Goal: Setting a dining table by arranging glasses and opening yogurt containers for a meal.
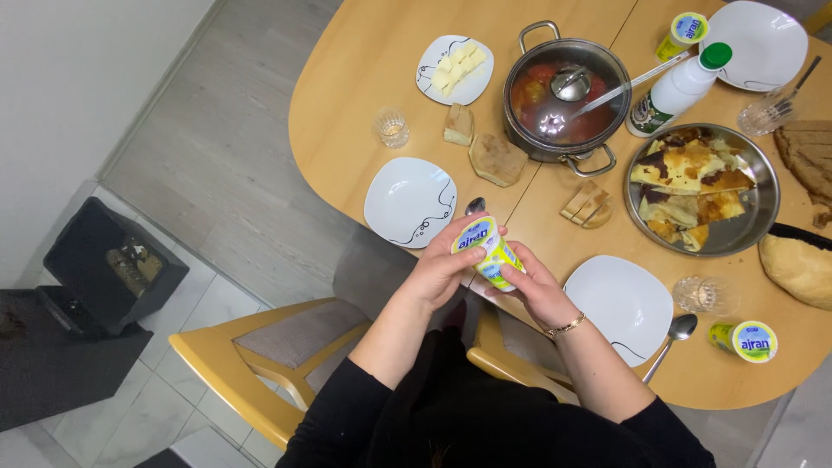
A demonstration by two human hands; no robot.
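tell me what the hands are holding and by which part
Both hands hold one small sealed yoghurt-drink cup, tilted over the table edge: the left hand wraps its upper side near the foil lid, the right hand grips its lower body.

Both hands raised together in front of the body, fingers closed in a shared grip.

The left hand comes in from the lower left, its forearm bare below a pushed-up black sleeve, wrist bent slightly upward; its fingers curl round from the left side and the thumb lies across the top. The right hand comes in from the lower right, forearm also bare to a black sleeve, with a thin gold bracelet at the wrist; its fingers wrap from below and the right. The two hands sit just beside each other, fingertips nearly meeting, elbows held apart and low.
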